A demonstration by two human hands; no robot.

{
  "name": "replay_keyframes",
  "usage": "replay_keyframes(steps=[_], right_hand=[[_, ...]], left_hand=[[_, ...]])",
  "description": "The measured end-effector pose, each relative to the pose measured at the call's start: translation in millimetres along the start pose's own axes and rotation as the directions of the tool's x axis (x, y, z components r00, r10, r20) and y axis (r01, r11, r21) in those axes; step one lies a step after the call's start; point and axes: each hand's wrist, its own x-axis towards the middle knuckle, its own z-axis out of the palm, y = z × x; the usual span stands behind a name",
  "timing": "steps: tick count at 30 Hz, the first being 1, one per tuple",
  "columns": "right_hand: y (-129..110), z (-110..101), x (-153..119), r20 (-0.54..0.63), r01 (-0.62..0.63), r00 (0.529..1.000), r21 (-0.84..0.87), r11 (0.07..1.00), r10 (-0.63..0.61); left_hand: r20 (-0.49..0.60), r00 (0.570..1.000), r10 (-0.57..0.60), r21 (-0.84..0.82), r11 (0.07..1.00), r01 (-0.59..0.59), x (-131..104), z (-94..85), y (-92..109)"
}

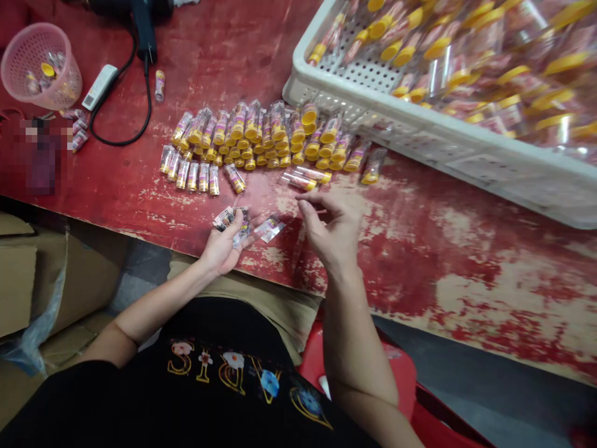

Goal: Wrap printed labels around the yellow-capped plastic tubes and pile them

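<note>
My left hand (227,244) is palm up above the table's near edge, its thumb pressed over a few small printed plastic sleeves (225,219). Another shiny printed sleeve (270,229) is by its fingertips; whether they touch it I cannot tell. My right hand (333,227) hovers to the right with thumb and forefinger close together in a pinch; anything between them is too small to make out. Just beyond it, two clear tubes with yellow caps (301,179) lie on their sides. Behind these is a pile of small wrapped tubes with yellow caps (252,134).
A white perforated crate (373,106) full of yellow-capped tubes stands at the back right. On the red worn table (396,261) are a pink basket (41,93), a corded black tool (143,31) and a white power strip (100,86). Cardboard boxes (84,274) stand below left.
</note>
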Motion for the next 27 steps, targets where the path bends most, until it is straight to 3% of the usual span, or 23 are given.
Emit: replay_keyframes(steps=[4,6,9,11,14,16,18,21,24,27], right_hand=[[12.1,14.9,28.6,-0.007,0.124,0.991,-0.287,0.95,-0.131],[21.2,22.2,38.4,0.031,0.123,0.992,-0.417,0.901,-0.121],[29.5,24.8,40.3,0.109,0.114,0.991,-0.439,0.891,-0.073],[26.9,21.2,31.0,0.154,0.123,0.985,-0.329,0.936,-0.076],[9.6,17.8,3.8,0.251,0.053,0.965,0.1,0.994,-0.076],[-6.0,22.7,-16.1,0.318,-0.12,0.948,0.412,0.904,-0.019],[-18.9,31.7,-30.3,0.304,-0.264,0.948,0.583,0.768,0.096],[-27.5,41.9,-36.2,0.229,-0.338,0.941,0.663,0.668,0.25],[-28.4,41.7,-32.2,0.26,-0.371,0.929,0.674,0.639,0.265],[-29.8,40.1,-29.5,0.268,-0.36,0.933,0.674,0.645,0.241]], left_hand=[[-0.035,0.998,-0.048,-0.034,0.998,0.046,-2.5,11.1,-2.6],[-0.04,0.998,-0.05,-0.035,0.998,0.049,-3.6,14.0,-1.7],[-0.041,0.999,-0.02,-0.032,0.999,0.019,-4.1,15.9,0.4],[-0.068,0.998,-0.004,-0.051,0.999,0.001,-3.0,16.9,1.0],[-0.099,0.995,0.018,-0.078,0.997,-0.026,-0.1,19.6,-1.4],[-0.093,0.995,0.027,-0.073,0.997,-0.034,1.2,21.5,-4.9],[-0.084,0.996,0.034,-0.051,0.998,-0.038,1.2,22.3,-8.9],[-0.071,0.991,0.118,0.013,0.993,-0.117,-0.6,21.0,-13.3],[-0.064,0.963,0.262,0.063,0.964,-0.258,-2.3,20.2,-15.2],[-0.1,0.938,0.332,0.073,0.943,-0.326,-3.3,23.4,-15.4]])
